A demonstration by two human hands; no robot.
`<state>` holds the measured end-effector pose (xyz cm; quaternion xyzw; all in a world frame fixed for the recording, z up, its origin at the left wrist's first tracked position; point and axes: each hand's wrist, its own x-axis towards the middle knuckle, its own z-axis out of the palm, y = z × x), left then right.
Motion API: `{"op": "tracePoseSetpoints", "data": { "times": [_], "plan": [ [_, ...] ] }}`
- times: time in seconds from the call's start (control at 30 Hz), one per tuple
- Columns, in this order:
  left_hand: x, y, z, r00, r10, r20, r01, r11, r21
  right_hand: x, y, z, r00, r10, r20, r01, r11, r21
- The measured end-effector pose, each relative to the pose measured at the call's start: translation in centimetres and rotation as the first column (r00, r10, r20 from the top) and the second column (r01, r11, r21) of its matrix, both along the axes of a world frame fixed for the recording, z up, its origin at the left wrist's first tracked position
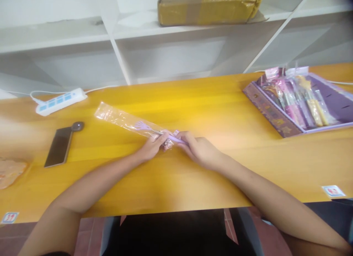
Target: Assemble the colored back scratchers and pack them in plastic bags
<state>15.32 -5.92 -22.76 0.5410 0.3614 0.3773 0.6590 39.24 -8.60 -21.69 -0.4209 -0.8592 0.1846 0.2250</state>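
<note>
A lilac back scratcher (143, 126) with a small hand-shaped head and a metal shaft lies inside a long clear plastic bag (113, 116). The head end points to the far left, and part of the handle sticks out of the bag. My left hand (153, 146) is closed on the bag near its mouth, around the shaft. My right hand (200, 149) grips the end of the lilac handle. Crumpled plastic bunches up between the two hands, just above the wooden table (165, 186).
A purple display box (275, 116) of bagged items stands at the right. On the left are a white power strip (62, 101), a phone (58, 146), a small dark object (77, 126) and an orange packet (11, 171). A taped carton (209, 8) sits on the shelf behind.
</note>
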Motion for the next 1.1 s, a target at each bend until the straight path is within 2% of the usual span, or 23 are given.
{"op": "tracePoseSetpoints", "data": {
  "times": [0.17,0.27,0.4,0.5,0.67,0.77,0.87,0.97,1.1],
  "plan": [
    [0.2,1.1,-1.1,0.972,0.188,0.142,-0.173,0.979,-0.107,0.7,0.7,0.2,0.981,0.071,-0.182,-0.083,0.995,-0.060],
    [0.5,1.7,-0.8,0.934,0.284,0.218,-0.238,0.947,-0.215,1.2,1.1,0.4,0.959,0.076,-0.274,-0.110,0.988,-0.110],
    [0.8,2.0,-0.1,0.905,0.353,0.237,-0.272,0.909,-0.315,1.3,1.3,0.2,0.908,0.096,-0.408,-0.184,0.966,-0.183],
    [0.7,2.1,-0.4,0.936,0.274,0.222,-0.207,0.936,-0.284,1.3,1.4,-0.1,0.880,0.107,-0.464,-0.216,0.958,-0.188],
    [0.1,1.8,-1.3,0.979,0.028,0.201,-0.014,0.997,-0.074,1.3,1.5,-0.2,0.889,0.122,-0.442,-0.188,0.976,-0.108],
    [-0.4,1.1,-1.1,0.988,-0.125,0.088,0.124,0.992,0.019,1.1,1.5,0.0,0.896,0.128,-0.425,-0.169,0.984,-0.060],
    [-0.7,0.4,-0.7,0.963,-0.260,-0.074,0.265,0.961,0.078,0.8,1.5,0.2,0.889,0.178,-0.422,-0.192,0.981,0.009],
    [-0.7,-0.1,-0.6,0.940,-0.307,-0.148,0.323,0.942,0.095,0.6,1.5,0.1,0.909,0.216,-0.357,-0.174,0.974,0.146],
    [-0.6,-0.3,-0.6,0.951,-0.259,-0.168,0.274,0.958,0.078,0.2,1.4,-0.2,0.934,0.249,-0.258,-0.151,0.926,0.347]
  ]
}}
